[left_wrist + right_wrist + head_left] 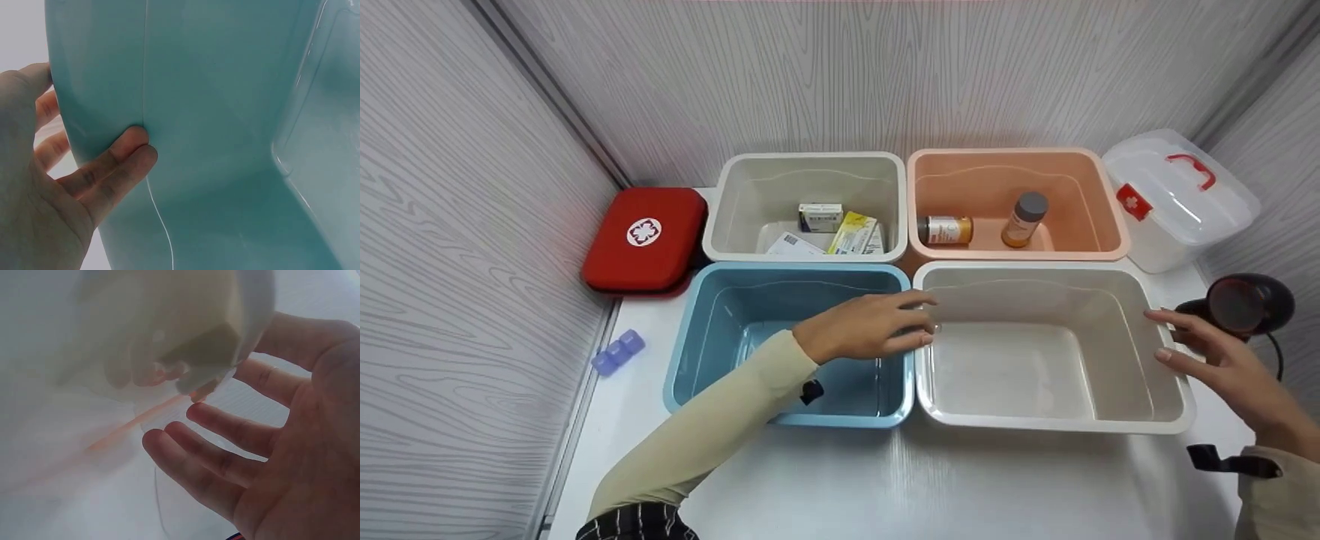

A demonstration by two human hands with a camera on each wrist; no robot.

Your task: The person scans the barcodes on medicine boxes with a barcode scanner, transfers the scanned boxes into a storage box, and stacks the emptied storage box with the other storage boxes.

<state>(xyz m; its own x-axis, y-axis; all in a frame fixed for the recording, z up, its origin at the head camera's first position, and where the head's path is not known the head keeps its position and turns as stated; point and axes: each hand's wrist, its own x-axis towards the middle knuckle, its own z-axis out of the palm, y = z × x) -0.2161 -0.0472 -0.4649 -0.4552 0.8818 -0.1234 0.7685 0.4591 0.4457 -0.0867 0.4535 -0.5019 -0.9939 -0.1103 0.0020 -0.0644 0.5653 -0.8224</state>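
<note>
My left hand (864, 327) reaches across the blue bin (720, 417) to where its right rim meets the cream bin (1057, 425). In the left wrist view, two of its fingertips (138, 147) touch the blue wall, while other fingers pass beyond the edge. At the cream bin's right rim is my right hand (1222, 364), its fingers spread and extended. The right wrist view shows that hand's palm beside the bin's pale wall (84, 410), with nothing in its grasp. Neither front bin holds any visible item.
Behind stand a grey-beige bin (810, 159) with medicine boxes (820, 217) and a peach bin (1012, 154) with two bottles (1024, 219). A red case (641, 240) and purple pill organizer (618, 352) lie left; a clear first-aid box (1185, 195) and black device (1249, 304) stand right.
</note>
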